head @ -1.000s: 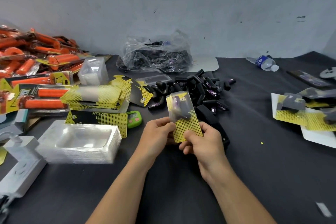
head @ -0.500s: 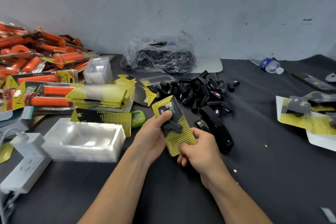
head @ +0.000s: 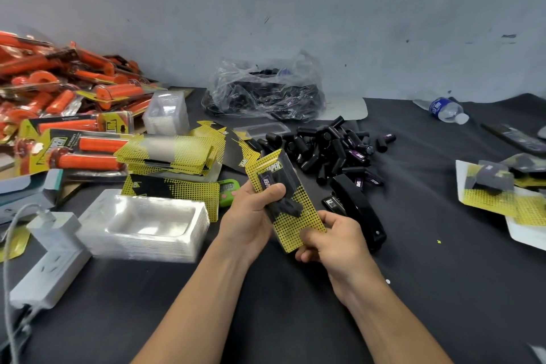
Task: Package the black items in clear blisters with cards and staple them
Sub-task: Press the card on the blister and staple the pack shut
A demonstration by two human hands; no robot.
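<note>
Both hands [head: 295,224] around half-hidden blister pack [head: 285,201]

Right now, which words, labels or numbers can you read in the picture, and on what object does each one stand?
"TAPER": yellow header of the card pack held by the left hand and right hand; the first letters are cut off.
"APER": purple label on the black item inside the same pack, partly hidden.
Purple labels on the loose black items: too small.
Orange grip packs: blurred.
Water bottle label: unreadable.
Green timer digits: unreadable.
</note>
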